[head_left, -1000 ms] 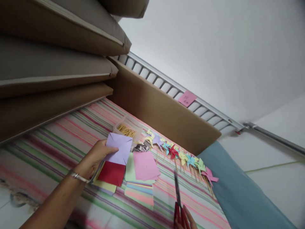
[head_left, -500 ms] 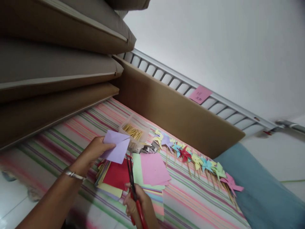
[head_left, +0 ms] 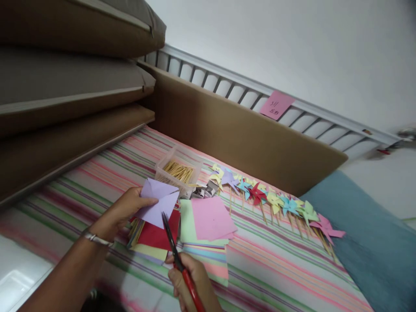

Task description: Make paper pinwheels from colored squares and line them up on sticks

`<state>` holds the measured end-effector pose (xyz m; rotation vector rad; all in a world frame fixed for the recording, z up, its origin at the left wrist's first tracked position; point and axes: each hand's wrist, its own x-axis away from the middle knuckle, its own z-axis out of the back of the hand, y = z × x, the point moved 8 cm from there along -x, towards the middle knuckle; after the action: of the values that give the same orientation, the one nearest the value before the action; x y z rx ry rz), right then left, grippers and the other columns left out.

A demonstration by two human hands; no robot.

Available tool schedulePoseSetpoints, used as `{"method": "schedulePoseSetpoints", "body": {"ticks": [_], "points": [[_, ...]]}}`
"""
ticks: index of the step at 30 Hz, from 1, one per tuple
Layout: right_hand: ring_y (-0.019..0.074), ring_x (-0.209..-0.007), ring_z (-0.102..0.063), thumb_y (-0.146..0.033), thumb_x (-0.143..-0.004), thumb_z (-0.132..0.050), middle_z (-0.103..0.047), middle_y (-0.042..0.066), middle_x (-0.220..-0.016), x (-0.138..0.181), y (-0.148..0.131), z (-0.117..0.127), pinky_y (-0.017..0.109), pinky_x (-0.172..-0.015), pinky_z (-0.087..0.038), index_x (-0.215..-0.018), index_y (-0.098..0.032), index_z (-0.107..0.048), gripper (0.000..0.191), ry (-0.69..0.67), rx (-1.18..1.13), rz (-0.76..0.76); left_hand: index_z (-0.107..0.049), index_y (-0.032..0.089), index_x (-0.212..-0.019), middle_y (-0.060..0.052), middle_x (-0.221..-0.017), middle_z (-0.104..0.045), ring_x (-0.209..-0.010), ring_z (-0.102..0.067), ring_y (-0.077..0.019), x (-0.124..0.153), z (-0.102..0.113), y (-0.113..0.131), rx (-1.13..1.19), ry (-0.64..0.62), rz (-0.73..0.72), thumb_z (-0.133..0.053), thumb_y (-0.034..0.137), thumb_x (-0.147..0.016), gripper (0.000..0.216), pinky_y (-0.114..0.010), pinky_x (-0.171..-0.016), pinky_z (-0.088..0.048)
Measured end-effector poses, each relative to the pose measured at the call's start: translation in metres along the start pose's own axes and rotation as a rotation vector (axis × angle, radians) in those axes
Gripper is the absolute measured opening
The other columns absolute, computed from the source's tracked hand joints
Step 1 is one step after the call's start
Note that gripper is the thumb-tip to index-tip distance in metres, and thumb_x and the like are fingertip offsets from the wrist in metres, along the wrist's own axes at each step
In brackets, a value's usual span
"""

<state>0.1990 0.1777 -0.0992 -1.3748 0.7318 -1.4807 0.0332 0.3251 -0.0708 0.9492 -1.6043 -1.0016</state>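
Both forearms are bare, with no sleeve showing anywhere along them. The left hand (head_left: 125,208) wears no ring that can be made out; just behind it, at the wrist, sits a thin silver metal bangle (head_left: 94,237), a narrow shiny band that catches the light. The right hand (head_left: 191,279) is also bare, with no glove, and its wrist lies out of view.

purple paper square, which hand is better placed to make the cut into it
Right, most likely. The right hand grips the red-handled scissors, blade tips at the lower edge of the purple paper square, which the left hand pinches by its left side.
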Motion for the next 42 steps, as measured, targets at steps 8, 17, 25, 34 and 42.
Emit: {"method": "schedulePoseSetpoints", "body": {"ticks": [8, 17, 25, 34, 42], "points": [[0.0047, -0.035, -0.032, -0.051, -0.073, -0.062, -0.042, -0.007, -0.049, -0.002, 0.005, -0.002, 0.015, -0.032, -0.021, -0.095, -0.014, -0.06, 0.043, 0.045, -0.001, -0.013, -0.072, 0.013, -0.074, -0.004, -0.065, -0.072, -0.055, -0.062, -0.0181, -0.002, -0.003, -0.004, 0.007, -0.026, -0.003, -0.076, 0.022, -0.053, 0.023, -0.026, -0.054, -0.045], [0.0076, -0.042, -0.037, -0.052, -0.072, -0.064, -0.04, -0.006, -0.051, -0.01, 0.004, -0.004, 0.019, -0.04, -0.029, -0.088, -0.014, -0.062, 0.041, 0.087, 0.031, 0.06, -0.071, 0.012, -0.075, -0.006, -0.067, -0.073, -0.056, -0.064, -0.0205, 0.004, -0.013, -0.003, 0.062, -0.063, 0.02, -0.076, 0.023, -0.052, 0.026, -0.027, -0.053, -0.046], [0.0083, -0.045, -0.035, -0.052, -0.072, -0.064, -0.039, -0.005, -0.052, -0.01, 0.004, -0.002, 0.019, -0.04, -0.028, -0.087, -0.014, -0.064, 0.042, 0.116, 0.063, 0.091, -0.071, 0.013, -0.077, -0.005, -0.067, -0.073, -0.056, -0.064, -0.0205, 0.005, -0.014, -0.002, 0.075, -0.063, 0.025, -0.074, 0.02, -0.054, 0.024, -0.027, -0.053, -0.046], [0.0079, -0.044, -0.034, -0.056, -0.071, -0.063, -0.039, -0.005, -0.05, -0.014, 0.009, -0.002, 0.019, -0.039, -0.027, -0.086, -0.014, -0.064, 0.044, 0.114, 0.069, 0.104, -0.071, 0.013, -0.076, -0.003, -0.065, -0.072, -0.054, -0.063, -0.0185, 0.003, -0.014, -0.004, 0.064, -0.061, 0.025, -0.074, 0.021, -0.055, 0.023, -0.026, -0.053, -0.046], [0.0067, -0.042, -0.033, -0.053, -0.073, -0.063, -0.038, -0.006, -0.052, -0.008, 0.004, -0.005, 0.019, -0.039, -0.025, -0.087, -0.013, -0.062, 0.042, 0.098, 0.02, 0.073, -0.071, 0.013, -0.077, -0.004, -0.065, -0.073, -0.054, -0.064, -0.0186, 0.004, -0.015, -0.003, 0.091, -0.082, 0.03, -0.074, 0.02, -0.055, 0.023, -0.026, -0.053, -0.046]]}}
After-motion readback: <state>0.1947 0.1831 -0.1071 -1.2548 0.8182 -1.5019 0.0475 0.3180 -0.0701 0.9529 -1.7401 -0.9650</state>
